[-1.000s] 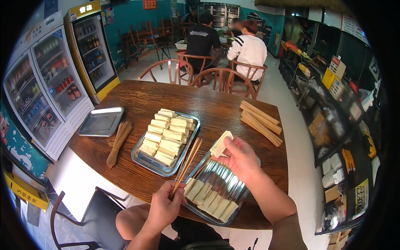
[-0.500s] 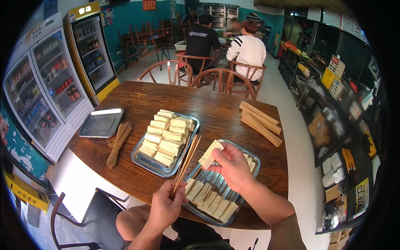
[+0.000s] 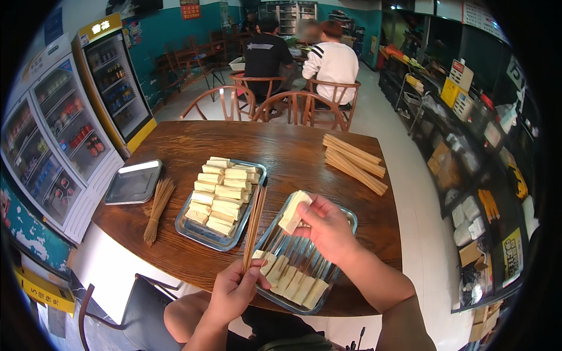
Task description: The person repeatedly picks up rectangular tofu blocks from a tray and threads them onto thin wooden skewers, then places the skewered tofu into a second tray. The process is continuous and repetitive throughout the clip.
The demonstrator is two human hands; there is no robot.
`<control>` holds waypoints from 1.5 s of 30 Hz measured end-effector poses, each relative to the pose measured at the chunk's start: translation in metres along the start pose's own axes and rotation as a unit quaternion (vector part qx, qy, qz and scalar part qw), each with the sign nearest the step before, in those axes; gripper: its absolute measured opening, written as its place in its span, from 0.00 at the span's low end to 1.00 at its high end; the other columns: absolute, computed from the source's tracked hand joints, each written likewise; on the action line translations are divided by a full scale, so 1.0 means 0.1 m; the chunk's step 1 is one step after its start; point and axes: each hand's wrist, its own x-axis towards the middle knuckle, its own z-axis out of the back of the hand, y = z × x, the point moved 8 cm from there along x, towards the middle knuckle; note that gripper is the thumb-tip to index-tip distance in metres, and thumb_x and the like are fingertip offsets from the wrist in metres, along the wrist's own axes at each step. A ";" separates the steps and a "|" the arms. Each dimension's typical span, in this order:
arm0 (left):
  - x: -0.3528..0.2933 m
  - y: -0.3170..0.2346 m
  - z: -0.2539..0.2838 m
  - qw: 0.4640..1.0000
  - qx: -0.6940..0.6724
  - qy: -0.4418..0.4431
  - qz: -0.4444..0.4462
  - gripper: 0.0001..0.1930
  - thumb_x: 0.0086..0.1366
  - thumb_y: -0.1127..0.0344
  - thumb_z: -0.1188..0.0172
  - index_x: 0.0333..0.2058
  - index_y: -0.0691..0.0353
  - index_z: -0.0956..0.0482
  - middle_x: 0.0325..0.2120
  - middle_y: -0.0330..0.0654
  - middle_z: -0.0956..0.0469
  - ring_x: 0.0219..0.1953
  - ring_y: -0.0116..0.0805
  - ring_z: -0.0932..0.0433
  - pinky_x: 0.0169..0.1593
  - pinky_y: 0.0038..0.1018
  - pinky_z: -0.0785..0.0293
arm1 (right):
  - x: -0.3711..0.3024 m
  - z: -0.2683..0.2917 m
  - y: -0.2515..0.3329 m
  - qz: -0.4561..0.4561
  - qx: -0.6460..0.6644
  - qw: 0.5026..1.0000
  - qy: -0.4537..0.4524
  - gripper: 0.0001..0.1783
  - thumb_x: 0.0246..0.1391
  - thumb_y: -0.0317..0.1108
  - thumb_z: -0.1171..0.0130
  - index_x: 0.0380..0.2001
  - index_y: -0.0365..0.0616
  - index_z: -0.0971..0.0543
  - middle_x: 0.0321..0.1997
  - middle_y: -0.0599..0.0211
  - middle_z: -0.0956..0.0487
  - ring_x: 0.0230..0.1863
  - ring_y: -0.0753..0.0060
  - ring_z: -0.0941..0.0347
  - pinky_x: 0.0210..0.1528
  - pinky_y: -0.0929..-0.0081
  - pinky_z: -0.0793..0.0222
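Note:
My left hand (image 3: 234,292) is closed round the lower part of a bundle of thin wooden skewers (image 3: 255,225), which points up and away. In my right hand (image 3: 331,231), a pale yellow folded tofu-skin roll (image 3: 294,212) is pinched between thumb and fingers, above the right-hand metal tray (image 3: 353,222). Along that tray's near side lies a row of skewered rolls (image 3: 293,284), their sticks running toward the far side. Left of the skewers, another metal tray (image 3: 206,238) bears stacked rolls (image 3: 225,193).
A tied skewer bundle (image 3: 157,213) lies at the table's left beside a bare metal tray (image 3: 134,182). Flat bundles of sticks (image 3: 354,164) rest at the far right. Wooden chairs (image 3: 298,108) stand behind the table, with people seated beyond. Drink fridges (image 3: 64,128) line the left.
The whole view has shifted slightly, moving the table's things left in the picture. The skewer bundle in my left hand stands a little steeper. Both hands keep their hold.

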 end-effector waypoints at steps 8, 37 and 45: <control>0.10 0.11 -0.48 0.985 -0.092 0.102 0.109 0.09 0.72 0.72 0.47 0.46 0.69 0.23 0.20 0.40 0.24 0.16 0.20 0.37 0.21 0.18 0.43 | -0.20 0.87 0.58 0.055 -0.053 0.995 -0.064 0.21 0.69 0.43 0.47 0.59 0.42 0.27 0.55 0.62 0.22 0.57 0.65 0.25 0.56 0.57 0.24; 0.25 0.23 -1.53 0.795 0.587 0.033 -0.152 0.09 0.67 0.64 0.45 0.38 0.64 0.24 0.24 0.57 0.19 0.26 0.59 0.19 0.32 0.48 0.22 | -0.47 2.05 0.35 0.046 -0.105 0.959 -0.261 0.15 0.63 0.41 0.39 0.46 0.41 0.22 0.39 0.71 0.21 0.37 0.76 0.26 0.40 0.74 0.27; 0.06 0.04 -1.55 0.778 0.606 0.078 -0.149 0.11 0.69 0.59 0.44 0.39 0.60 0.20 0.24 0.53 0.19 0.26 0.54 0.19 0.30 0.44 0.22 | -0.46 1.74 0.35 0.069 -0.497 0.852 -0.150 0.11 0.57 0.38 0.35 0.41 0.45 0.18 0.34 0.64 0.18 0.36 0.66 0.22 0.42 0.67 0.26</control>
